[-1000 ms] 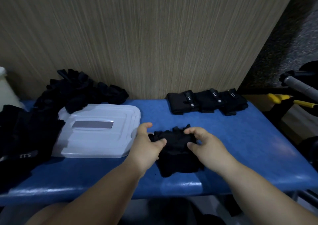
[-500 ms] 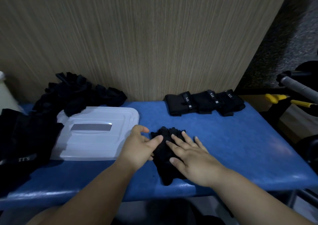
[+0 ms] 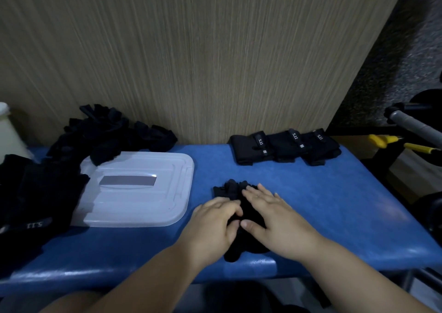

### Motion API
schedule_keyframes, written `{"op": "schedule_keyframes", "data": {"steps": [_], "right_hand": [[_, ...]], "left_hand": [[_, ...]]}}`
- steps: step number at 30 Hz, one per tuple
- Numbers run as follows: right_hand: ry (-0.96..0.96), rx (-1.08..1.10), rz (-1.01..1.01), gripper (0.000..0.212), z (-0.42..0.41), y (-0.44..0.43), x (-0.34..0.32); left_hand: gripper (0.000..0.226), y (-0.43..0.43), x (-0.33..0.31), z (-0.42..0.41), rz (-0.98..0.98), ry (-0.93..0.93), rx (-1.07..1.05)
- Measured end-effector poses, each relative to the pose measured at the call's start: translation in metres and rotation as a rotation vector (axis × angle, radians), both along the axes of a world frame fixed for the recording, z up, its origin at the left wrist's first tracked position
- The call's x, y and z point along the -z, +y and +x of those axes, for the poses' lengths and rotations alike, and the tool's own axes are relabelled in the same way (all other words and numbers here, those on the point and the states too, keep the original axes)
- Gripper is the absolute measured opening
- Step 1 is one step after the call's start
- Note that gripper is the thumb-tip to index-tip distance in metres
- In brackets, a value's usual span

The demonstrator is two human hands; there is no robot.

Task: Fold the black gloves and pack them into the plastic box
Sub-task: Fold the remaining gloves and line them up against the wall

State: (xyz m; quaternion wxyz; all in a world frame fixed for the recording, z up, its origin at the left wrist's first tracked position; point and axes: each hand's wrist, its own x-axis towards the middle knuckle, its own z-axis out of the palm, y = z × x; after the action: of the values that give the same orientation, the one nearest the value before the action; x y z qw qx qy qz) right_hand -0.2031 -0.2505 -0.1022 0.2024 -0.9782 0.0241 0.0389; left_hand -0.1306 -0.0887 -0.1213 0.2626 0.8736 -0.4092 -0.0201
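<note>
Left hand (image 3: 214, 226) pinches black glove (image 3: 229, 189) at centre, right hand (image 3: 279, 221) lies flat atop it, folded gloves (image 3: 284, 147) upper right, straps marked 5.11, plastic box (image 3: 148, 207) left

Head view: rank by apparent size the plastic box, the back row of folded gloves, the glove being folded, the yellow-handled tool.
1. plastic box
2. row of folded gloves
3. glove being folded, partly covered by the left hand and right hand, so rank versus the row is unsure
4. yellow-handled tool

Glove (image 3: 230, 190) mostly hid; L pile (image 3: 35, 193) cropped
</note>
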Motion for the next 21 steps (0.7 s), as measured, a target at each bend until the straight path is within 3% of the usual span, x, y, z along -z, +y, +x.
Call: {"op": "schedule_keyframes", "data": {"steps": [3,9,13,17,21], "right_hand": [[0.129,-0.029,-0.079,0.067,-0.0037,0.0029,0.0009],[0.236,-0.006,-0.193,0.073,-0.0043,0.0031,0.0016],[0.141,0.118,-0.118,0.078,-0.007,0.002,0.0016],[-0.106,0.421,-0.138,0.059,-0.006,-0.0019,-0.0029],[-0.048,0.461,-0.053,0.044,-0.0046,-0.0014,-0.0021]], "left_hand": [[0.046,0.0012,0.0022,-0.0026,0.207,-0.022,0.005],[0.052,0.0045,0.001,-0.003,0.377,-0.008,0.022],[0.053,0.0053,0.0025,-0.0018,0.401,-0.014,0.012],[0.052,0.0053,0.0023,-0.0043,0.399,-0.009,0.003],[0.052,0.0007,0.001,-0.0093,0.39,0.005,-0.013]]}}
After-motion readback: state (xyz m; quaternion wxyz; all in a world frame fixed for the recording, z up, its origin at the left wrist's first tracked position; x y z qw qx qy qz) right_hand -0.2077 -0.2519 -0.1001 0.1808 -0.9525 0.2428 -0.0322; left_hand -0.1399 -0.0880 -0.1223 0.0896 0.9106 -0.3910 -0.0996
